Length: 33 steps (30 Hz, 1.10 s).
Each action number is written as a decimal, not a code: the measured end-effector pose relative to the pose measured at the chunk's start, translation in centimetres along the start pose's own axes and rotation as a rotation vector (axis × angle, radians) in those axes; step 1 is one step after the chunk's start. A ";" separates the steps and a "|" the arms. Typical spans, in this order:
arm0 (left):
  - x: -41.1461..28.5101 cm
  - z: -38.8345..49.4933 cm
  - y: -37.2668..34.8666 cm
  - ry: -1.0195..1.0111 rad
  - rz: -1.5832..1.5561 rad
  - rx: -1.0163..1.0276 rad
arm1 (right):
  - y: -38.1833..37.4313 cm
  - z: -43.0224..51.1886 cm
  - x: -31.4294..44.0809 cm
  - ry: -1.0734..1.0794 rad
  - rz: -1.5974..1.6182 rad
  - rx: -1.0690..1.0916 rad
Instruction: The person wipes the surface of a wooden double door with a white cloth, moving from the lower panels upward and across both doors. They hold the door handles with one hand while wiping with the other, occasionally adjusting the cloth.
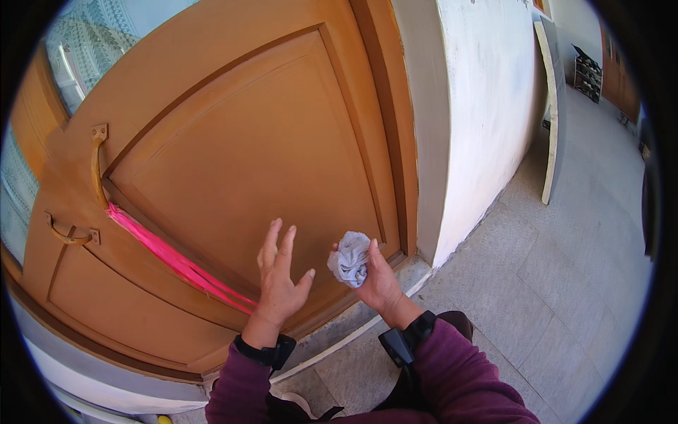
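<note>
A crumpled, light grey-blue cloth (350,259) rests in my right hand (377,281), with the thumb along its side. To its left my left hand (282,281) is raised, fingers spread, holding nothing. Both hands are in front of a brown panelled wooden door (254,143). A curved door handle (97,164) is on the left part of the door, and a bright pink strip (169,258) hangs from its lower end, passing behind my left hand. A second curved handle (71,236) sits on the neighbouring door leaf, further left.
Right of the door frame stands a white wall (487,100). A slab-like panel (551,116) leans beyond it on the grey tiled floor (561,265). Far back is a rack (588,79) holding several items. A low step (418,271) runs below the door.
</note>
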State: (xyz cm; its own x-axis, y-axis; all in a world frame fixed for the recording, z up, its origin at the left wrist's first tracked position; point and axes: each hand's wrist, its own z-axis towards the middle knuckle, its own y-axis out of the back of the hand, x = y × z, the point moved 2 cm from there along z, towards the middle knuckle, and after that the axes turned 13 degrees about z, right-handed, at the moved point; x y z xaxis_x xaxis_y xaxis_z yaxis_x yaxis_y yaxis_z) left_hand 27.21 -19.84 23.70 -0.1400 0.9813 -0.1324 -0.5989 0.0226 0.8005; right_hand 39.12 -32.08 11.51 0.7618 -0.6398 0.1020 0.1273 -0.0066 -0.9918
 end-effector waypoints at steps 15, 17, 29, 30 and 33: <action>4.1 -6.1 -9.9 0.755 -1.640 -0.076 | 1.0 0.1 -2.3 -0.079 -0.438 -0.082; 4.5 -6.8 -9.7 0.871 -1.704 -0.033 | 1.6 0.0 -2.6 -0.118 -0.513 -0.123; 3.3 -7.3 -7.5 0.744 -1.468 0.049 | 1.8 -1.1 -4.0 -0.445 -0.430 0.132; 3.0 -7.2 -7.7 0.726 -1.407 0.045 | 1.8 -1.3 -4.1 -0.458 -0.421 0.141; 2.5 -7.4 -9.0 0.711 -1.227 0.014 | 2.0 -1.4 -4.3 -0.488 -0.420 0.105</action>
State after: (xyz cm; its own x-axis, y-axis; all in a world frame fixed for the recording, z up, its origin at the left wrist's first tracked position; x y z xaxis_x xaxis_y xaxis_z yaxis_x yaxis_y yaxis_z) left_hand 26.45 -18.99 11.87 0.0923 0.0339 -0.9952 -0.6213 0.7830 -0.0309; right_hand 35.26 -30.41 8.97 0.8312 -0.1762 0.5273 0.5200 -0.0891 -0.8495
